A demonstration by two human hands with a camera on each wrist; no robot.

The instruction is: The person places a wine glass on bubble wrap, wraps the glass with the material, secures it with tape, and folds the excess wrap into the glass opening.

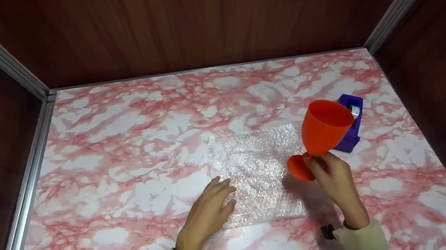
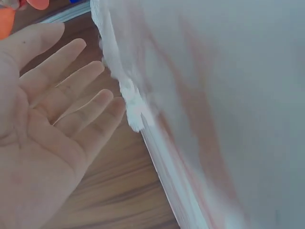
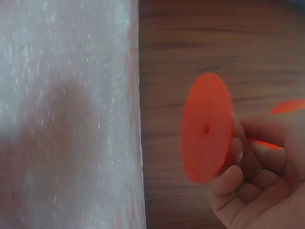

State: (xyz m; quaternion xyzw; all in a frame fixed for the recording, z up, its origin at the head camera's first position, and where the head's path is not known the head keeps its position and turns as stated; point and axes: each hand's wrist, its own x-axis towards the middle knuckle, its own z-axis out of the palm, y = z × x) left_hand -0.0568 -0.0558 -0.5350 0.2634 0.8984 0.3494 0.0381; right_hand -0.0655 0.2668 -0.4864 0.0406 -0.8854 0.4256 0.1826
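Orange plastic is what your right hand (image 1: 335,179) is gripping: its fingers (image 3: 238,179) are curling round the stem of the goblet (image 1: 323,130), just above the round foot (image 3: 207,128). You are holding the goblet tilted in the air, its open mouth turning up and away from you and its foot hanging over the right edge of the bubble wrap (image 1: 256,172). Your left hand (image 1: 209,214) is lying with straight, relaxed fingers (image 2: 71,90), gripping nothing; its fingertips are resting on the left edge of the bubble wrap. The clear sheet is lying flat on the pink-and-white marbled desk (image 1: 122,156), between your two hands. Just behind the goblet, a purple tape dispenser (image 1: 352,126) is standing on the desk. Dark wood-grain walls (image 1: 208,18) are closing in the desk on three sides.
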